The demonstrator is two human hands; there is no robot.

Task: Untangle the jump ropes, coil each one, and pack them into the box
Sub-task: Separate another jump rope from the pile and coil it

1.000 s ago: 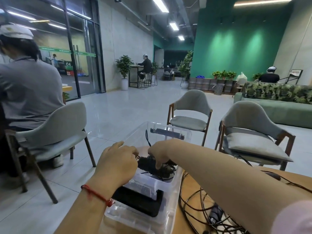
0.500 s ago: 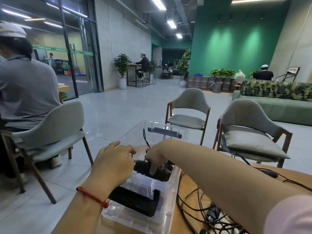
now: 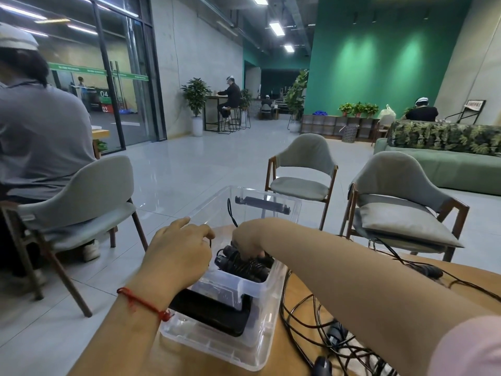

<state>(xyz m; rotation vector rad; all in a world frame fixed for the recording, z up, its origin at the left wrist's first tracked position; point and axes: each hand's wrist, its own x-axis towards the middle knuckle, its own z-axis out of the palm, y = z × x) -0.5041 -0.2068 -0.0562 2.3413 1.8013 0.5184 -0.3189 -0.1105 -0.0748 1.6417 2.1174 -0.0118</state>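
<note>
The right hand (image 3: pixel 248 238) presses a coiled jump rope (image 3: pixel 241 264) into the clear box (image 3: pixel 230 346), fingers closed on it; the left hand (image 3: pixel 179 256), fingers curled, pinches its cord. Next likely: the tangled ropes (image 3: pixel 320 332) near right.

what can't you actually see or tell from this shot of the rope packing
- Head view: the right hand covers part of the coiled rope in the clear box, so its grip is unclear.
- The left hand shows only its back; whether its fingers pinch the thin cord is hidden.
- The tangled ropes on the table run under the right forearm and off the bottom edge, so their count is unknown.
</note>
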